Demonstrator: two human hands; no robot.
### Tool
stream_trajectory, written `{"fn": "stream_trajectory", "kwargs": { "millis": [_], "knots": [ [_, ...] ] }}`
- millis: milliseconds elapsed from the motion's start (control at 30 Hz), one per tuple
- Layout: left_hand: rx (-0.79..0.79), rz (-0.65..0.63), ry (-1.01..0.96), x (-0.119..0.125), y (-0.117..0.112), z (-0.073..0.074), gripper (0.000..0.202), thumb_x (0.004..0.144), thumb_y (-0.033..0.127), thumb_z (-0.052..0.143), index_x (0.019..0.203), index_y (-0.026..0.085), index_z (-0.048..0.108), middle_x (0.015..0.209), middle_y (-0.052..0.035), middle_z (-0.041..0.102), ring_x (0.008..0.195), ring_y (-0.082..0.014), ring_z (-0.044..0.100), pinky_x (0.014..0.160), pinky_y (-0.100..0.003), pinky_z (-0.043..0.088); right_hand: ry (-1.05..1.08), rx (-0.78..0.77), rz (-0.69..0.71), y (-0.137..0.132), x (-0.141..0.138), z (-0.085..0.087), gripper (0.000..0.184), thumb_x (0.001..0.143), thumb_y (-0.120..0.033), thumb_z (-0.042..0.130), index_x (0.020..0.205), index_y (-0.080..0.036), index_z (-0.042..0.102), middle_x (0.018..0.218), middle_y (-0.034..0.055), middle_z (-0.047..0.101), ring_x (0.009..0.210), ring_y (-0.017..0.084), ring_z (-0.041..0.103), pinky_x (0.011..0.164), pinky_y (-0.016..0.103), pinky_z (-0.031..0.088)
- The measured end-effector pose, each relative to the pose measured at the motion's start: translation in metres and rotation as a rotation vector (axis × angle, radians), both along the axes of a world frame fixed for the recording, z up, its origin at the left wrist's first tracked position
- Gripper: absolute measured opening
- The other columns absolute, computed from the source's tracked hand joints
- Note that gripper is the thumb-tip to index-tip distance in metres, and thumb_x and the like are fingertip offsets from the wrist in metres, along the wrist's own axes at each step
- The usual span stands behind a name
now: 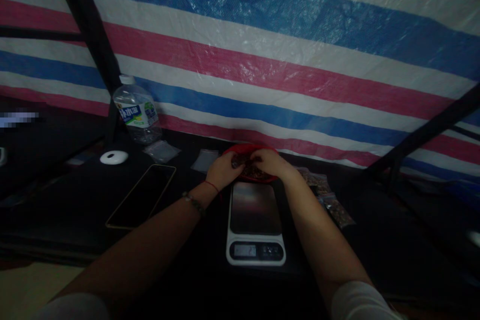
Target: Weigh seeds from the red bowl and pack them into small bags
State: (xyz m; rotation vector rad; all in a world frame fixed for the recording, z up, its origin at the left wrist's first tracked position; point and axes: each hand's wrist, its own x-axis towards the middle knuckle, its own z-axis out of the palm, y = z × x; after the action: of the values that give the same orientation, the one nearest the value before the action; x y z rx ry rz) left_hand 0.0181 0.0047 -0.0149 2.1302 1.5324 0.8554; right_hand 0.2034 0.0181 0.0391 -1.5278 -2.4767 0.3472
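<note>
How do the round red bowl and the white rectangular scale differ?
The round red bowl has curved sides; the white rectangular scale, straight ones. The bowl holds small brown pieces; the scale carries a display. The bowl sits beyond the scale. Both rest on the black tabletop.

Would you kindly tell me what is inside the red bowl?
Small dark brown pieces lie inside the red bowl; whatever the left hand and right hand cover cannot be seen.

Digits on the digital scale are way too tiny to read. Left hand and right hand block part of the red bowl, and some blurry whitish thing gets cut off at the right edge.
</note>
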Motion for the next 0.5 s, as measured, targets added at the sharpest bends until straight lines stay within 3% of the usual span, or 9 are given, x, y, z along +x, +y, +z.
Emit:
{"fn": "stream_trajectory", "kwargs": {
  "millis": [100,300,500],
  "knots": [
    [0.024,0.001,-0.004,-0.001,0.000,0.000,0.037,0.081,0.047,0.058,0.107,0.021,0.059,0.102,-0.0084,0.069,0.093,-0.0218,0.065,0.078,-0.030,0.049,-0.146,-0.142,0.048,-0.003,0.002,-0.003,0.022,0.070,-0.017,0.064,0.091,-0.018,0.072,0.089,0.0058,0.073,0.076,0.018,0.064,0.068,0.024,0.046],
    [0.028,0.011,0.024,-0.003,0.000,0.000,0.038,0.081,0.048,0.056,0.108,0.021,0.058,0.103,-0.0090,0.068,0.092,-0.0222,0.065,0.076,-0.029,0.049,-0.159,-0.111,0.001,-0.004,-0.002,-0.014,0.040,0.068,-0.031,0.071,0.107,-0.020,0.069,0.102,0.0097,0.071,0.084,0.021,0.065,0.071,0.025,0.047],
    [0.059,0.029,0.069,-0.005,0.000,-0.003,0.041,0.079,0.049,0.057,0.109,0.021,0.058,0.104,-0.0086,0.068,0.091,-0.0228,0.065,0.074,-0.029,0.048,-0.206,-0.124,-0.058,0.004,0.004,-0.022,0.026,0.071,-0.020,0.067,0.096,-0.018,0.071,0.092,0.0088,0.072,0.079,0.021,0.066,0.067,0.025,0.047]
  ]
}}
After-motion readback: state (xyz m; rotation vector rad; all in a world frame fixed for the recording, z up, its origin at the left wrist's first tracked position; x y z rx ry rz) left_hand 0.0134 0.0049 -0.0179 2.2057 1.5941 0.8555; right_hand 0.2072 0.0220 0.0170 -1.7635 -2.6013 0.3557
